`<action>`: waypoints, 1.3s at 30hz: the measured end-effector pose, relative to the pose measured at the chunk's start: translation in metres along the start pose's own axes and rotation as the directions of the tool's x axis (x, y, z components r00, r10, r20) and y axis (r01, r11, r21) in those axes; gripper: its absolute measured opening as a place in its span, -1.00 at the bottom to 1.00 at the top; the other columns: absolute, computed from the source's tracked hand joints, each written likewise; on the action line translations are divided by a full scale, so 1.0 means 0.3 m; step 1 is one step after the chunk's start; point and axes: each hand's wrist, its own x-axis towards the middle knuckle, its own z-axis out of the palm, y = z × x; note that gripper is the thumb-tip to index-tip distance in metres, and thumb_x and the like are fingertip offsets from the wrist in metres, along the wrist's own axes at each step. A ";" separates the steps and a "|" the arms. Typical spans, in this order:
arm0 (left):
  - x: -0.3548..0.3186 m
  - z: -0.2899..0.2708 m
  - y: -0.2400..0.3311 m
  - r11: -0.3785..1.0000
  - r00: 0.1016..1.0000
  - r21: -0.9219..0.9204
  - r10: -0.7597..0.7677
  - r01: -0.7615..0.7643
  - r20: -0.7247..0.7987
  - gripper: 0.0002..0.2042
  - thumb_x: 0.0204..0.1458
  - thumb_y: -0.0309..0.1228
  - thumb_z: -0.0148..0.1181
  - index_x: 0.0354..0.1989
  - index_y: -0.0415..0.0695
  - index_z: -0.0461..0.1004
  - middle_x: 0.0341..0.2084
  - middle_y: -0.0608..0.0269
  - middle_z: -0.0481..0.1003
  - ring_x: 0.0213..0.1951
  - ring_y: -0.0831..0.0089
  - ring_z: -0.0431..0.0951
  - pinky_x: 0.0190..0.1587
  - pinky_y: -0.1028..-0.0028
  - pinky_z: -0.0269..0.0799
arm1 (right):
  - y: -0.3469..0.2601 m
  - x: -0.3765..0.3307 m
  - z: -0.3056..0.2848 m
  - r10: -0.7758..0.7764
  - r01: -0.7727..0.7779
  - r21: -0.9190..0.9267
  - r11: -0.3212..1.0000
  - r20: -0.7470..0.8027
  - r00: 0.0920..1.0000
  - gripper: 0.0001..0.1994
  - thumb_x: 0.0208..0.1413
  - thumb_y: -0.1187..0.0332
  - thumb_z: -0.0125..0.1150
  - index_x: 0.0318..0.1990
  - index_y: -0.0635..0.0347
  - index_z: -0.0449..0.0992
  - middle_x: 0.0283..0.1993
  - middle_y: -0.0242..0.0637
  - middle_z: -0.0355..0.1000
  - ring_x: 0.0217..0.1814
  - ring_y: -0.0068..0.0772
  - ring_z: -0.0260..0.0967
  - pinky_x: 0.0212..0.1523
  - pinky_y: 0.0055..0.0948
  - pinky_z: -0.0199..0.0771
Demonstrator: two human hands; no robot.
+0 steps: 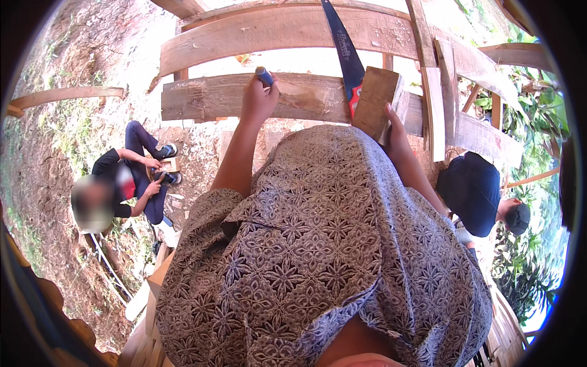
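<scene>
My left hand point(258, 101) is closed round a short blue cylinder point(265, 76), whose rounded top sticks up out of the fist; its lower part is hidden, so I cannot tell its kind. It hovers over the near plank point(214, 96) of a wooden bench. My right hand point(397, 129) grips a thick brown wooden block point(374, 101) by its right side, tilted above the same plank. Just left of the block lies a handsaw point(344, 46) with a dark blade and a red handle, partly covered by the block. The blade points away across the far plank point(269, 30).
Upright boards point(434, 110) stand at the bench's right. To the left a seated person point(137, 174) works with both hands near the ground. Another person in dark clothing point(471, 192) bends at the right. Dirt, grass and a wooden rail point(67, 96) lie farther left.
</scene>
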 end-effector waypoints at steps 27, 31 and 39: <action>-0.062 0.082 0.025 0.981 0.963 0.138 -0.099 0.136 -0.249 -0.89 0.12 -0.44 0.35 -0.29 -0.16 0.53 -0.48 0.19 0.61 -0.38 0.46 0.66 -0.28 0.43 0.56 | -0.197 0.037 -0.250 0.169 -0.156 -0.142 0.977 0.083 0.982 -0.37 0.38 -0.09 -0.03 0.42 0.15 0.24 0.32 -0.10 0.40 0.35 -0.15 0.39 0.34 -0.10 0.41; -0.073 0.088 0.004 0.987 0.944 0.067 -0.118 0.145 -0.308 -0.88 0.13 -0.40 0.36 -0.30 -0.13 0.54 -0.49 0.18 0.61 -0.39 0.43 0.67 -0.29 0.40 0.55 | -0.203 0.023 -0.272 0.187 -0.182 -0.094 0.979 0.046 0.981 -0.23 0.24 -0.15 0.22 0.44 0.13 0.19 0.34 -0.09 0.37 0.35 -0.08 0.39 0.35 -0.02 0.39; -0.095 0.114 0.021 0.979 0.942 0.133 -0.109 0.158 -0.317 -0.86 0.13 -0.37 0.37 -0.27 -0.13 0.54 -0.51 0.24 0.57 -0.45 0.48 0.57 -0.29 0.42 0.50 | -0.204 0.015 -0.324 0.155 -0.153 -0.068 0.986 0.021 0.988 -0.28 0.26 -0.12 0.20 0.40 0.16 0.23 0.30 -0.10 0.39 0.32 -0.10 0.41 0.33 -0.06 0.41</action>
